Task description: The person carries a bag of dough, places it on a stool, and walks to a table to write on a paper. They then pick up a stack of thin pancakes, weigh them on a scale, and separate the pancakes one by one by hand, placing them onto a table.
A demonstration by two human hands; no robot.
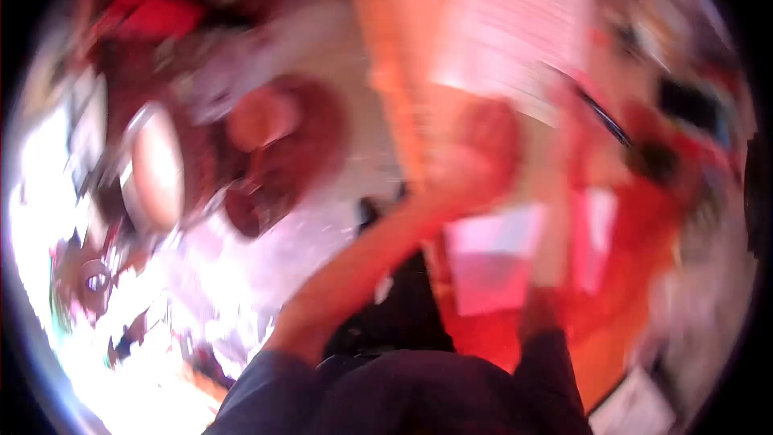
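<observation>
Motion smears the whole view. My left hand (483,145) is at the lower edge of a pale sheet of paper (511,24) that seems to carry printed or ruled lines; its fingers are too blurred to read. To the right, my right hand (568,109) appears closed around a dark pen (604,117). The pen slants, one end toward the sheet and the other down to the right. Below my left hand lies a pink-and-white booklet or folded paper (493,262), with my right forearm beside it. Beyond that forearm is a narrow pink-and-white piece (596,238).
An orange-red table surface (636,250) carries the papers, its left edge running up the middle. A black item (688,105) and a dark round thing (654,159) are on the right. Left of the table, a round reddish stool-like shape (310,133) and a pale oval object (155,169) show blurrily.
</observation>
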